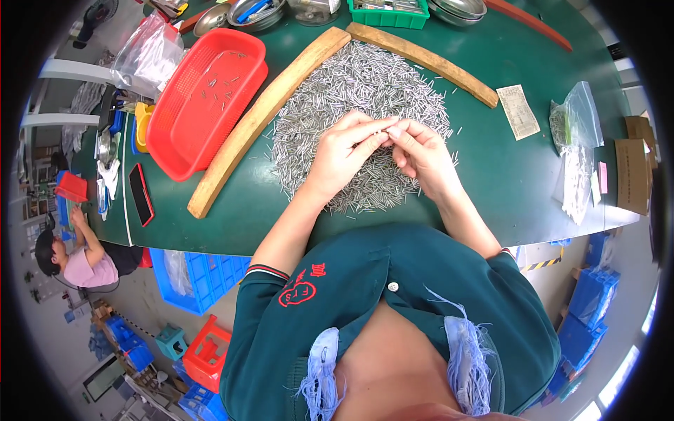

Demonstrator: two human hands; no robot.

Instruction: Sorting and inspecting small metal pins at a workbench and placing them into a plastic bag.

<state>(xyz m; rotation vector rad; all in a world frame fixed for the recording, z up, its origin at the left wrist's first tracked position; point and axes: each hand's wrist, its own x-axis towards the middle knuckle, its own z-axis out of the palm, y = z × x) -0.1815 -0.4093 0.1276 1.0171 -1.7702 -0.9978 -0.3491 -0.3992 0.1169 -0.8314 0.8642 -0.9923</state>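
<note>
A wide pile of short, thin metal pins [365,77] lies on the green table in front of me. Above its middle, my left hand [342,149] and my right hand [430,160] meet at the fingertips. Thumb and index finger of each hand are pinched together around a tiny piece that looks like one of the metal pins; the fingers mostly cover it. My right hand's other fingers curl loosely inward. Two wooden strips, a long one [270,116] on the left and another [425,59] on the right, form an angle around the pile's far side.
A red plastic basket [168,130] with a few pins stands left, beside a phone [141,195]. Metal bowls [258,17] and a green tray [388,19] are at the back. Right are a paper slip [517,112] and plastic bags [577,140]. Another person [84,263] sits far left.
</note>
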